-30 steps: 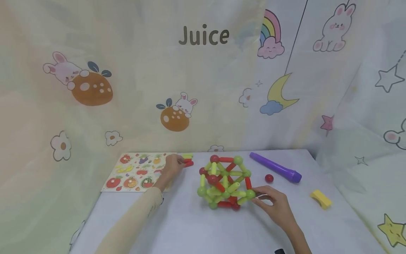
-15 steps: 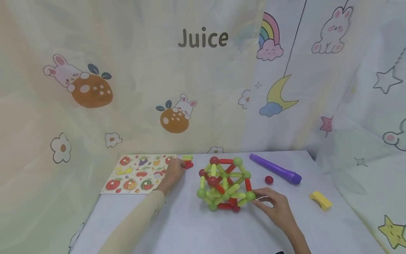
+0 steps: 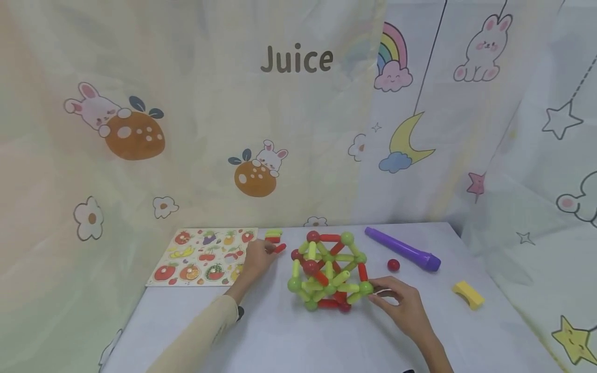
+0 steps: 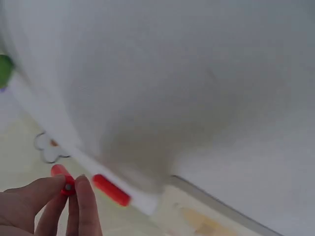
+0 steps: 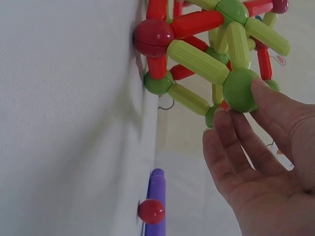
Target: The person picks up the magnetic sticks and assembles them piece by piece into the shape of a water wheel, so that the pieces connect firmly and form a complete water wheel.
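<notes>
My left hand (image 3: 258, 259) pinches a red rod (image 3: 279, 248) between thumb and fingers, above the table by the fruit board's right edge. In the left wrist view the rod's end (image 4: 68, 187) faces the camera, with another red rod (image 4: 112, 190) lying close by. At the table's middle stands a ball-and-rod structure (image 3: 330, 287) of green and red balls joined by red and yellow-green rods. On its right side my right hand (image 3: 404, 304) holds a green ball (image 5: 240, 90) with thumb and fingertips.
The fruit picture board (image 3: 196, 259) lies at the back left, with yellow-green rods (image 3: 273, 232) beside it. Right of the structure are a loose red ball (image 3: 394, 265), a purple stick (image 3: 403, 249) and a yellow arched block (image 3: 468, 295). A printed cloth hangs behind.
My left hand has drawn a red rod away from the small pile, slightly toward me. The right hand stays at the same green ball; the whole view has shifted slightly.
</notes>
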Tool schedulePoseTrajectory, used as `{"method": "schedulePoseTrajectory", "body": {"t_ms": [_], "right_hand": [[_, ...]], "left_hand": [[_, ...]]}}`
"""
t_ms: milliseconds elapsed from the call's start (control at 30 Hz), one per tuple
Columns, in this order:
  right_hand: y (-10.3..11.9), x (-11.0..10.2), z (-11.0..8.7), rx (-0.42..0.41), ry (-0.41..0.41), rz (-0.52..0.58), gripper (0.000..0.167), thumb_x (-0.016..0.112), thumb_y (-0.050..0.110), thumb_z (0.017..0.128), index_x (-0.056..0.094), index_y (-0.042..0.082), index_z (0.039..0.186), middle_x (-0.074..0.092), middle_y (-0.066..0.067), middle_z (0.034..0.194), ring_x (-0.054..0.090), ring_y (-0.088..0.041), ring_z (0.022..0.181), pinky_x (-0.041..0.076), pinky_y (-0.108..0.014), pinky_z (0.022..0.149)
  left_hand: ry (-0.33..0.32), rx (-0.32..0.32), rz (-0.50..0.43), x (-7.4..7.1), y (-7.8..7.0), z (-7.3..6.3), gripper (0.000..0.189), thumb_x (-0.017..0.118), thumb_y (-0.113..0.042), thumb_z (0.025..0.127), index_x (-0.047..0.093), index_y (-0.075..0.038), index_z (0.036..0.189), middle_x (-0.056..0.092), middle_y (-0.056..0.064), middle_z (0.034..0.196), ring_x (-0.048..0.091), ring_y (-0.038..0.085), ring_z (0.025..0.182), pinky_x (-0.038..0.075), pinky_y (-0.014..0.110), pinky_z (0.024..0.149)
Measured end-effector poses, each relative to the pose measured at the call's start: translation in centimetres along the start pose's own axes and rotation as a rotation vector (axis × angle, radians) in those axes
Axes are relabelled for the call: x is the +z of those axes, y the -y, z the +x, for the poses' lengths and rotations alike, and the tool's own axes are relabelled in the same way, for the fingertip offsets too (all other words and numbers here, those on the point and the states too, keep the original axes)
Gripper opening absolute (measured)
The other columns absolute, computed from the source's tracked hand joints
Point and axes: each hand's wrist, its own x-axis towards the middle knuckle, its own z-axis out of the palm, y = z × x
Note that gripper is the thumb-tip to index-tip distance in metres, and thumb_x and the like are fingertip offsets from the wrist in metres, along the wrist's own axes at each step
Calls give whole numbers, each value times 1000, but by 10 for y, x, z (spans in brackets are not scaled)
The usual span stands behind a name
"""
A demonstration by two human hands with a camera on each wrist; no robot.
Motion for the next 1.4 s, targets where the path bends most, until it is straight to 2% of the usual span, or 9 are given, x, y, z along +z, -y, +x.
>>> {"method": "schedulePoseTrajectory", "body": {"t_ms": [133,233,333,400,533,733,933,1133,1400], "right_hand": [[-1,-2,0,14,-9,-24,39,87,-1,86,78,10,122,80,-3,112,76,-17,96,65,-31,83],[-1,-4,0,24,-13,-21,38,87,-1,86,78,10,122,80,-2,112,76,-17,97,65,-32,84],[-2,-5,0,25,-16,-18,38,87,-1,86,78,8,122,79,-3,112,76,-17,97,65,-33,84],[-3,-5,-1,21,-19,-18,38,87,-3,86,78,7,122,79,-4,111,76,-16,96,65,-33,84],[-4,-6,-2,9,-27,-19,38,86,-6,85,77,5,120,80,-5,111,75,-14,96,65,-34,84],[-4,-5,-2,3,-33,-25,39,87,-6,84,78,5,120,80,-5,110,76,-15,96,66,-38,83],[-3,-3,-1,21,-15,-21,37,87,-1,87,78,9,121,80,-2,112,75,-14,97,66,-39,85],[-2,-2,0,10,-8,-19,36,87,0,87,78,10,121,80,-1,112,76,-17,96,66,-40,84],[-3,-1,-1,-2,-6,10,41,87,-8,84,78,8,121,80,-3,112,76,-18,96,65,-33,83]], "left_hand": [[-42,-49,-110,-10,-26,-21,17,81,1,93,83,0,109,81,13,105,76,27,97,65,39,81],[-89,-31,-179,-21,-49,-36,17,82,-1,92,84,-2,109,81,11,103,77,26,94,65,35,76],[-135,67,-235,-33,-77,-52,18,84,-1,92,84,-2,110,81,10,102,78,25,91,66,35,75],[-164,167,-245,-39,-98,-62,17,84,-1,91,84,-2,109,81,9,99,79,22,87,66,33,76],[-187,337,-216,-41,-142,-79,17,85,0,90,84,-2,107,79,5,92,77,15,80,65,28,75],[-117,418,-112,-24,-189,-89,15,86,-1,90,84,0,105,74,6,91,72,16,82,62,21,73],[-61,417,83,0,-207,-85,9,85,-4,91,86,-3,99,73,3,86,63,13,83,55,14,70],[-12,364,154,16,-217,-86,10,82,-9,96,85,-3,103,73,5,93,67,15,87,59,17,75],[-44,485,352,27,-219,-83,10,76,-1,97,83,3,102,72,11,90,72,21,85,63,23,80]]}}
